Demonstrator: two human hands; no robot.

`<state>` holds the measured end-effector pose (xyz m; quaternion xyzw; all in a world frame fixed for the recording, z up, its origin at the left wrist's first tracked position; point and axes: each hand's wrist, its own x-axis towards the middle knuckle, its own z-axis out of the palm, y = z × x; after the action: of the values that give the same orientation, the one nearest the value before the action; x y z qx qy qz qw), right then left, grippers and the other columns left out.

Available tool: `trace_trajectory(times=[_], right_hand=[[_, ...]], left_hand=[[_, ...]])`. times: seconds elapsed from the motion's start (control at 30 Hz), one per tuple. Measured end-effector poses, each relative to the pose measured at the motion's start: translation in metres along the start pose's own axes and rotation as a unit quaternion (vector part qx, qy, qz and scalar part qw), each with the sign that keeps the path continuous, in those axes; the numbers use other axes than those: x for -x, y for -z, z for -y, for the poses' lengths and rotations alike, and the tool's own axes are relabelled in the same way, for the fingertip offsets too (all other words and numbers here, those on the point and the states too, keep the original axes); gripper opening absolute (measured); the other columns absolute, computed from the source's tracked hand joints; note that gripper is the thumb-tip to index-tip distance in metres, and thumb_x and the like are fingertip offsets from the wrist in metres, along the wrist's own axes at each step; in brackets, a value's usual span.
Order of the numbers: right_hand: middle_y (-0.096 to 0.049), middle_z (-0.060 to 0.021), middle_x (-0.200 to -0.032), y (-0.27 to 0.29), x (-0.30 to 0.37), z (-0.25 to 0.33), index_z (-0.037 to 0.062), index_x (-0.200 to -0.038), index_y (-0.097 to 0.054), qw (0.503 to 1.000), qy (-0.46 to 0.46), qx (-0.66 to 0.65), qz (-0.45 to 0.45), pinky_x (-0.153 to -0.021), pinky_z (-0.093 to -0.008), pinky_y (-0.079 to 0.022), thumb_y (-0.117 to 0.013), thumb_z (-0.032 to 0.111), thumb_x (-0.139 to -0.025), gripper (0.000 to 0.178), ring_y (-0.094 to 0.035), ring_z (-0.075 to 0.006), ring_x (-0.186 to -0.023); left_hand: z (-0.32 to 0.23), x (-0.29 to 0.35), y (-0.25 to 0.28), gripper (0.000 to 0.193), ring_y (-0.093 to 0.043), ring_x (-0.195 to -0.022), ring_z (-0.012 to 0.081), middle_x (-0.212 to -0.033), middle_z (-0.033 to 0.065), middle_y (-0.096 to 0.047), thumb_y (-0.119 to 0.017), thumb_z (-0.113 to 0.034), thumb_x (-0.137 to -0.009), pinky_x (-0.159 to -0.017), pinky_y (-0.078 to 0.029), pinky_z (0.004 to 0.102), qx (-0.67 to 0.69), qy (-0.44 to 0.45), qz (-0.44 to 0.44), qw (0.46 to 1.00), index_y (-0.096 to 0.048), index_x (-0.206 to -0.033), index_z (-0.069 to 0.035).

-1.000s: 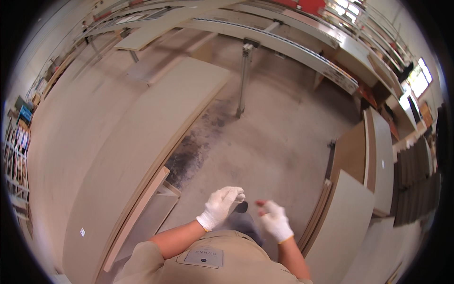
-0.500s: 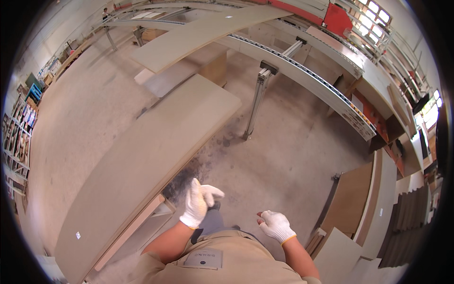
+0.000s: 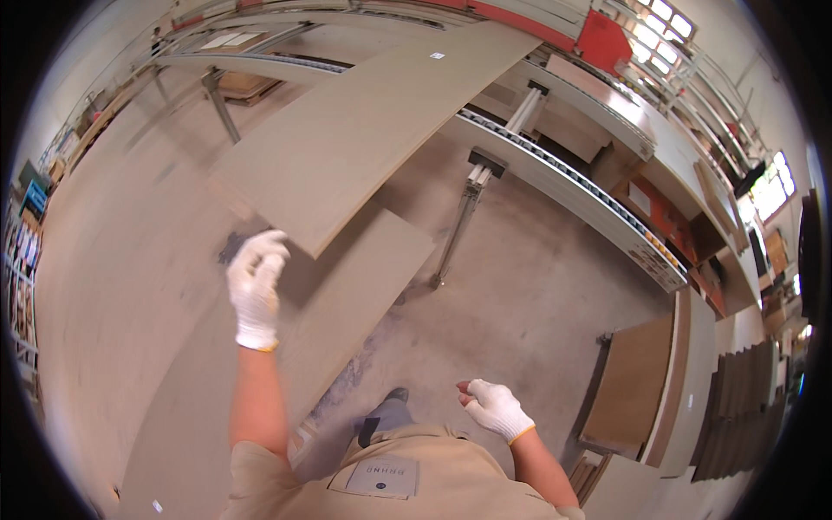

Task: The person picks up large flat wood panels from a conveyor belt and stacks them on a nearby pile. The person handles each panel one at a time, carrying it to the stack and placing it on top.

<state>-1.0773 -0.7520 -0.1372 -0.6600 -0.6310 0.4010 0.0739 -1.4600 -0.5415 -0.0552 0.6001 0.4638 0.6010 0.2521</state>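
Note:
My left hand (image 3: 258, 288), in a white knit glove, reaches to the near end of a long grey-brown board (image 3: 373, 121). Its fingers are loosely bent and parted beside the board's near-left corner; I see no grip on it, and whether they touch is unclear. That board rests across the rails of a machine, its near end overhanging toward me. Below it lies a second grey-brown board (image 3: 347, 321), partly covered by my left arm. Apart from any object, my right hand (image 3: 496, 407) hangs in front of my body, gloved with bare fingertips, fingers slightly curled and holding nothing.
A metal conveyor rail (image 3: 572, 186) with small rollers runs to the right on a support leg (image 3: 455, 225). Brown panels (image 3: 628, 381) and a dark stack of strips (image 3: 737, 407) stand at right. A red machine part (image 3: 604, 42) is at the back.
My left hand has swung up and forward from near my waist to the upper board's end. That board now appears nearer and larger. My right hand stays in front of me.

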Motion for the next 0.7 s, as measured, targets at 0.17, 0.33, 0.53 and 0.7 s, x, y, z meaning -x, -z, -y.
trace_trajectory(times=[0.17, 0.33, 0.53, 0.7], right_hand=[[-0.072, -0.0168, -0.121, 0.037, -0.043, 0.04, 0.006, -0.13, -0.067, 0.98, 0.018, -0.196, 0.014, -0.099, -0.0394, -0.052, -0.058, 0.031, -0.103, 0.039, -0.067, -0.0328, -0.114], [-0.071, -0.0103, -0.127, 0.054, -0.082, 0.046, 0.0006, -0.139, -0.06, 0.906, 0.028, -0.422, 0.02, -0.107, -0.0378, -0.046, -0.058, 0.031, -0.106, 0.044, -0.065, -0.0205, -0.122], [-0.059, -0.0213, -0.138, 0.056, -0.103, 0.032, 0.001, -0.152, -0.041, 0.763, -0.017, -0.644, -0.042, -0.11, -0.0482, -0.047, -0.065, 0.035, -0.103, 0.064, -0.063, -0.0369, -0.122], [-0.059, -0.0228, -0.133, 0.062, -0.086, 0.017, 0.0051, -0.157, -0.032, 0.681, -0.045, -0.725, -0.098, -0.104, -0.055, -0.051, -0.066, 0.036, -0.102, 0.072, -0.065, -0.0421, -0.114]], left_hand=[[0.06, -0.093, 0.029, 0.043, -0.068, -0.116, 0.0282, -0.122, 0.0153, -0.072, -0.066, -0.037, -0.097, -0.101, -0.052, 0.0396, -0.338, 0.082, -0.04, 0.937, -0.067, -0.13, -0.008], [0.102, -0.152, 0.028, 0.058, -0.062, -0.124, 0.0373, -0.138, 0.0195, -0.064, -0.057, -0.049, -0.099, -0.108, -0.046, 0.0448, -0.525, 0.095, 0.024, 0.846, -0.058, -0.141, -0.008], [0.118, -0.177, 0.009, 0.061, -0.066, -0.112, 0.0393, -0.12, 0.0218, -0.071, -0.054, -0.053, -0.1, -0.102, -0.05, 0.0435, -0.447, 0.183, 0.176, 0.858, -0.064, -0.13, 0.0], [0.109, -0.169, -0.003, 0.063, -0.072, -0.082, 0.0294, -0.094, 0.0162, -0.073, -0.055, -0.054, -0.1, -0.073, -0.06, 0.0443, -0.247, 0.301, 0.299, 0.871, -0.069, -0.111, 0.006]])
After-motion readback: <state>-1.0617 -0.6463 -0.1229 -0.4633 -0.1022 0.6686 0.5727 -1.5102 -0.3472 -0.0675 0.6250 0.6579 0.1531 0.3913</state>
